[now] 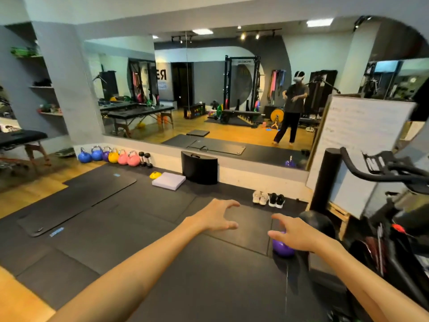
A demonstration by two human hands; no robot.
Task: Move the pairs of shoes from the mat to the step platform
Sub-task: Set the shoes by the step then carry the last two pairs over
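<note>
Reaching with left hand [217, 216] and right hand [296, 233] both open and empty, the person risks tripping on the purple kettlebell [282, 248] lying short of the shoes [268, 199] on the mat [139, 240].

White pair of shoes [260, 197] and black pair of shoes [276, 200] side by side, upright, on mat [162, 228].

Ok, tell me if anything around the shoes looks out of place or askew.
Nothing stands out. The white pair and black pair sit upright, side by side on the mat near the wall. Both hands, left and right, are open and empty.
</note>
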